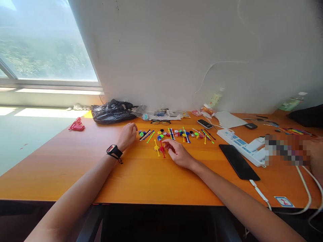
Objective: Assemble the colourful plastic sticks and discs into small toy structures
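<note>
Mid-frame, seemingly just a yellow stick [156, 148] and a red stick [163, 152] lie set out below the row of sticks [181, 133]; the right hand [179, 154] touches the red one, pinch unclear, and the left hand [128, 135] is curled closed.

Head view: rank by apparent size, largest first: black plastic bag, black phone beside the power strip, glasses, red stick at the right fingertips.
1. black plastic bag
2. black phone; it is nearer the camera, so its real size against the bag is unsure
3. glasses
4. red stick
</note>
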Demonstrator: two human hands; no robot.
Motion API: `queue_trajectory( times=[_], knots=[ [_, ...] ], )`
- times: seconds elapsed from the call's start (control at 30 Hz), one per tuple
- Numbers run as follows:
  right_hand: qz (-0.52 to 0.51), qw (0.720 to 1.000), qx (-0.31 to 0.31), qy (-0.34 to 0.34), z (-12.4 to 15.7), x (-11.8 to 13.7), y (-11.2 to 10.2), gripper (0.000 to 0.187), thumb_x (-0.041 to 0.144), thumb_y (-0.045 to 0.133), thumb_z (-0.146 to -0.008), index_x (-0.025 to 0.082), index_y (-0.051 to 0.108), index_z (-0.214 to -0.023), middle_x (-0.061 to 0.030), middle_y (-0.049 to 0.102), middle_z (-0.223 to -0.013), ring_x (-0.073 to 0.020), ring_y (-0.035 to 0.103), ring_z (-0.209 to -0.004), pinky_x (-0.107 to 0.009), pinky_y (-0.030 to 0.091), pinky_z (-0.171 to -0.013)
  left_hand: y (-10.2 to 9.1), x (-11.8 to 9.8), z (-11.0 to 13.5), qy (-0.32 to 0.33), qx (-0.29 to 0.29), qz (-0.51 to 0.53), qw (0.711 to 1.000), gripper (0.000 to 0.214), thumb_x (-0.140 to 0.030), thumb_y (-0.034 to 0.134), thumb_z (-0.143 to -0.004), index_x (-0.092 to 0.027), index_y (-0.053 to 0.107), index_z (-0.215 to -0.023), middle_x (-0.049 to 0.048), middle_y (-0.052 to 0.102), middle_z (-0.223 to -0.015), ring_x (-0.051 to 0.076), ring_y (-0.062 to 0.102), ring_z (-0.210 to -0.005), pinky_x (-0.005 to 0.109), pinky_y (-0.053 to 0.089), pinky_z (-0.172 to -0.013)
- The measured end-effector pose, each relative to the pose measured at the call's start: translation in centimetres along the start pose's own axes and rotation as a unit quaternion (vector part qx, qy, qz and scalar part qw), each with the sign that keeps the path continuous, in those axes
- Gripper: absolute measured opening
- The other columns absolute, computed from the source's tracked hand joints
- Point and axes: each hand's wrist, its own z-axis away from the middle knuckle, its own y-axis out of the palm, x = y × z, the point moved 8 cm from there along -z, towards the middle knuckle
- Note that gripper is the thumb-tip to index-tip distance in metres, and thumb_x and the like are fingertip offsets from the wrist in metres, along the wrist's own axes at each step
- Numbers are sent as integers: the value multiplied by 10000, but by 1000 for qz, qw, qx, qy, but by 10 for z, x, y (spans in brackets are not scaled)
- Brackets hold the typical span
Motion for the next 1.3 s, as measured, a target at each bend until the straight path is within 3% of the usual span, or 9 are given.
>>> queue_trajectory(
  times=[0.13,0.27,0.37,0.63,0.9,1.1,1.2,1.3],
  knots=[
    [6,1000,2,2,0,0,0,422,43,510,-877,198,637,-1248,-78,701,-1081,-212,654,-946,-360,509,-881,2,-15,3,40,51,8,998,227,-247,489,-925,-200,706,-878,20,647,-705,205,600,-690,308,395,-649],
    [8,1000,6,7,0,0,1,401,58,507,-895,189,635,-1252,-79,699,-1073,-209,651,-926,-359,512,-870,15,-33,13,113,111,7,987,251,-338,566,-939,-218,761,-1043,46,697,-886,202,623,-775,298,424,-691],
    [5,1000,5,8,0,0,1,391,67,509,-903,187,638,-1252,-83,698,-1084,-210,653,-931,-357,515,-865,22,-39,17,128,127,-20,983,309,-391,527,-996,-234,791,-1032,63,682,-907,197,613,-748,303,415,-673],
    [4,1000,0,0,0,1,0,365,91,525,-921,193,650,-1248,-76,704,-1068,-202,648,-905,-358,521,-872,23,-47,18,137,120,-93,979,445,-460,451,-1059,-229,796,-897,76,647,-837,197,571,-709,317,350,-646],
    [9,1000,1,-7,-1,2,-2,333,107,452,-977,194,655,-1228,-80,702,-1038,-220,656,-971,-400,509,-942,27,-47,19,135,121,-104,978,336,-344,489,-1026,-228,764,-873,72,652,-862,198,584,-733,312,367,-646],
    [15,1000,1,-3,-1,1,-2,320,133,440,-1000,202,650,-1231,-83,703,-1056,-234,660,-1018,-411,505,-960,25,-44,18,125,120,-88,981,333,-367,493,-1039,-218,750,-891,77,663,-872,210,606,-769,301,380,-656],
    [20,1000,-6,-2,-1,4,-4,303,155,451,-1012,203,649,-1236,-92,707,-1091,-239,661,-1033,-413,502,-966,16,-48,17,113,87,-40,989,285,-354,519,-1026,-212,744,-924,68,664,-890,205,597,-789,299,391,-681],
    [14,999,-33,-5,-1,12,-10,265,215,493,-1029,214,643,-1248,-96,706,-1126,-239,659,-1024,-403,510,-946,8,-56,17,89,62,95,990,255,-373,566,-1004,-192,735,-940,44,640,-838,181,552,-745,292,398,-685]
  ],
)
